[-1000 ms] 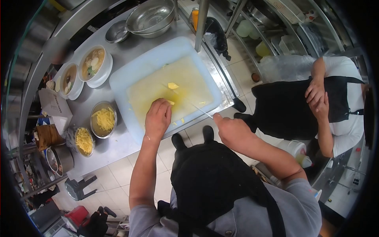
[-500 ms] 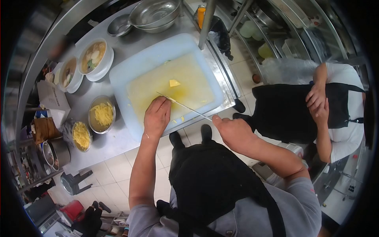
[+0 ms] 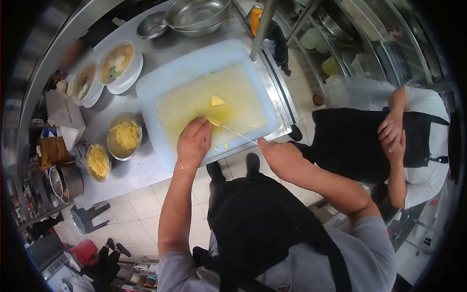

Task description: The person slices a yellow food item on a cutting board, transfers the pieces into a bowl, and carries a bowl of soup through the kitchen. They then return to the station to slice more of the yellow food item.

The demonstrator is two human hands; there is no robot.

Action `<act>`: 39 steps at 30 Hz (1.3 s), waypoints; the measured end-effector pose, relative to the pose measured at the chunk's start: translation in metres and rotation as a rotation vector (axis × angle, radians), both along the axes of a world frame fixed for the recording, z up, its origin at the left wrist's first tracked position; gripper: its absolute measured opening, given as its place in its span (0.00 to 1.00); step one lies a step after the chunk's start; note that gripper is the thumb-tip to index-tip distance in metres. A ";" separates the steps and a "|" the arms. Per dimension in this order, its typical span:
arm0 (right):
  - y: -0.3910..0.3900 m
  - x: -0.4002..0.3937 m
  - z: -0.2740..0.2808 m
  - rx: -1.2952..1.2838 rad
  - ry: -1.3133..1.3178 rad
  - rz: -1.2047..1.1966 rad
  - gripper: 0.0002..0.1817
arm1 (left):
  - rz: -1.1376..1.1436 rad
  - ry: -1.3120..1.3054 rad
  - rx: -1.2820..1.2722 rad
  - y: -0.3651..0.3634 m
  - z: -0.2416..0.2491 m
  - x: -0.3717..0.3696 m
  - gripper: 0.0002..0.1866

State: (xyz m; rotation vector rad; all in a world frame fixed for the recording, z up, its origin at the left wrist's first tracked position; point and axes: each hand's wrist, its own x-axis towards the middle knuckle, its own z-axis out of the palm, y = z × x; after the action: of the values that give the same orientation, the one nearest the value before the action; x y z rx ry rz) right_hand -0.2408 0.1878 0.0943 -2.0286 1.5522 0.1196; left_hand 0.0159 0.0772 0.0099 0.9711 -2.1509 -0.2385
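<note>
My right hand (image 3: 279, 156) is closed around the handle of a kitchen knife (image 3: 239, 135), whose thin blade slants up and left over the cutting board (image 3: 170, 104). My left hand (image 3: 193, 142) has its fingers bunched together at the blade, pressing on a piece of yellow vegetable that they mostly hide. A yellow slice (image 3: 213, 121) shows against the blade beside the fingertips. Farther up the board lies a loose yellow chunk (image 3: 217, 100). Small yellow scraps (image 3: 225, 145) are scattered near the board's front edge.
Two bowls of yellow strips (image 3: 127, 137) (image 3: 98, 161) stand left of the board. Behind them are two white bowls of soup (image 3: 116, 63) (image 3: 86, 83). Metal bowls (image 3: 197, 17) sit at the back. A person in a black apron (image 3: 365, 141) stands at right, hands together.
The yellow slice now shows more plainly at the blade, leaning away from my left fingertips. My right hand has shifted slightly left with the knife. My left hand keeps its place.
</note>
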 end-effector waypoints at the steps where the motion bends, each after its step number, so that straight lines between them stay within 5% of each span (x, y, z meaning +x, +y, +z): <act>1: -0.002 0.001 0.003 0.000 -0.002 0.005 0.23 | 0.001 -0.002 0.001 0.001 0.000 0.001 0.08; 24: 0.008 0.000 0.028 0.013 0.036 -0.013 0.17 | 0.008 -0.016 -0.013 0.001 -0.001 0.001 0.08; 39: -0.003 0.000 0.000 -0.047 -0.054 0.010 0.22 | 0.020 -0.006 0.000 0.001 -0.002 0.001 0.07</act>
State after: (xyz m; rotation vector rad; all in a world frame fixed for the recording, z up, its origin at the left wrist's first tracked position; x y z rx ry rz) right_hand -0.2409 0.1850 0.0945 -2.0590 1.5248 0.0325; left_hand 0.0171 0.0785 0.0075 0.9939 -2.1459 -0.2267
